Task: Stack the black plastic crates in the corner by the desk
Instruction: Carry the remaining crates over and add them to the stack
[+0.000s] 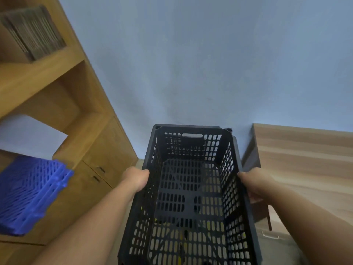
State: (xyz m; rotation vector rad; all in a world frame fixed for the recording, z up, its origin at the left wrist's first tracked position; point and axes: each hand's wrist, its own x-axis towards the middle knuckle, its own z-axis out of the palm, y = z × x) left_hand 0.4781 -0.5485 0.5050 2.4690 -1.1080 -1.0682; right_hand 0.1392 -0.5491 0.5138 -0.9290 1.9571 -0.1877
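Squarely between both hands sits a black perforated plastic crate (191, 192) — left hand (136, 178) clasping its left rim, right hand (252, 183) clasping its right rim. Its far end points at the pale blue wall (191, 64), between a wooden shelving cabinet (76, 115) and a wood-grain desk (305, 159).

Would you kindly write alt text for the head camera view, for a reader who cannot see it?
Two bare hands, left hand and right hand, grip the long sides of an empty black plastic crate, held near a blue-grey wall. A wooden shelf unit with a blue crate stands left; a wooden desk stands right.
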